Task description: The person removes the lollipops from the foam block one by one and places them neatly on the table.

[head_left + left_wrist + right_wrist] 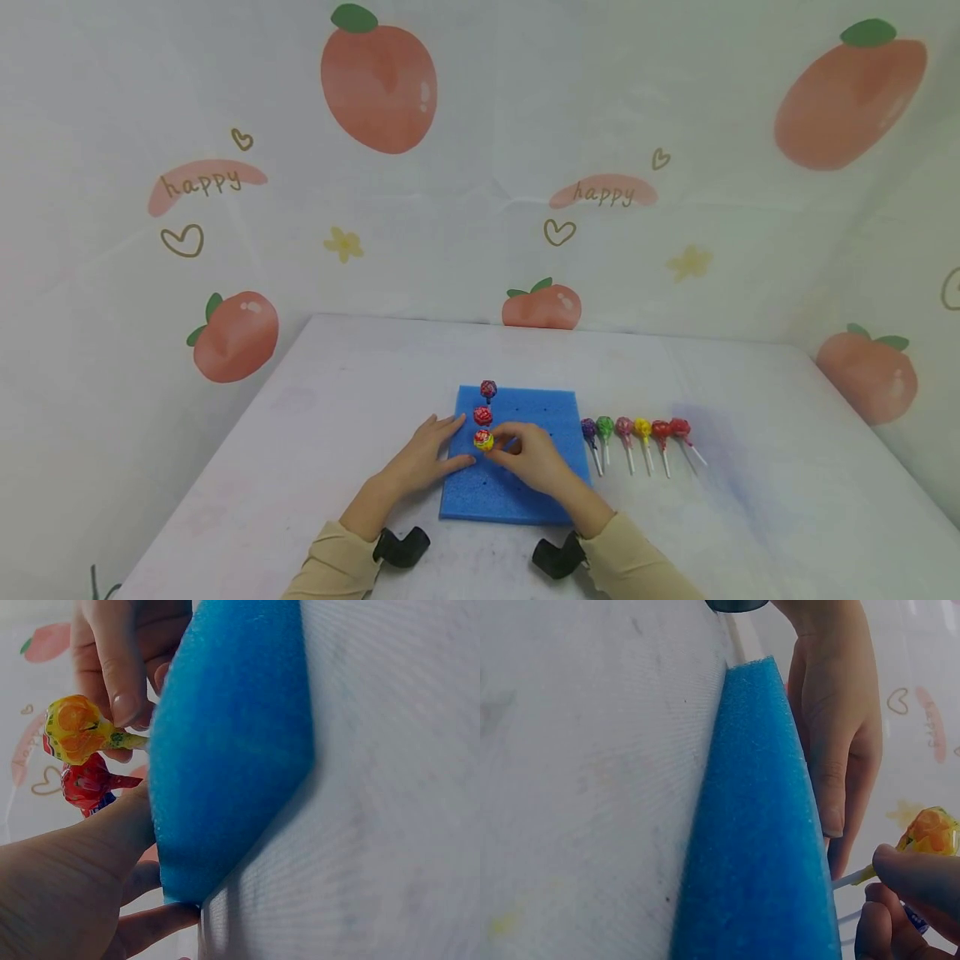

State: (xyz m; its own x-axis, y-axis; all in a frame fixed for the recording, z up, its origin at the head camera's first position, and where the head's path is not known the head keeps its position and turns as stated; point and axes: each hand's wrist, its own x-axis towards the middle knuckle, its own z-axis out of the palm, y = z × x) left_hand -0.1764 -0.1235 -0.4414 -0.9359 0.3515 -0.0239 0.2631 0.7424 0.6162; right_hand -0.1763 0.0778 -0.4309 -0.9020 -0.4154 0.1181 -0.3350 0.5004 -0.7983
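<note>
A blue foam block (517, 501) with small holes in its top lies on the table. My right hand (534, 460) pinches a yellow-and-red wrapped lollipop (483, 440) just below its candy, thumb and fingertips on the stick. In the right wrist view the white stick of this lollipop (930, 831) reaches down to the foam's top face. Two more lollipops stand behind it along the left side, a red one (482, 415) and a dark red one (488, 389). My left hand (422, 457) rests at the foam's left edge, fingers extended and thumb across the top.
Right of the foam, several lollipops lie in a row on the white table (315, 467): a purple one (588, 429), a green one (605, 427), a pink one (625, 427), a yellow one (642, 427) and red ones (661, 429). A printed cloth (465, 217) hangs behind.
</note>
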